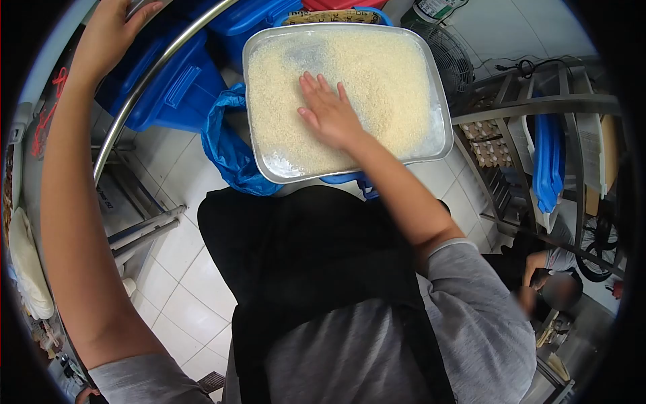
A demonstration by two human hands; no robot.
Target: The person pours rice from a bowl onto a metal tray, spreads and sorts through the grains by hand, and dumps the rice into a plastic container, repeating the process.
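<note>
My right hand [328, 113] lies palm down on pale grains that look like rice [390, 81], its fingers spread. The grains are spread over a large metal tray [441, 128] with rounded corners, and bare metal shows through in patches. At the upper left, my left hand [111, 34] reaches to the picture's edge. Its thumb stands apart, beside a greyish thing too cut off to name; the other fingers are mostly hidden.
Blue plastic bins [168, 87] and a blue bag [229, 148] sit left of the tray. A curved metal rail [138, 87] passes between my arms. A fan [444, 57] stands behind the tray's right corner. Metal shelving [538, 108] holds egg trays [488, 143]. Another person [538, 262] is at lower right.
</note>
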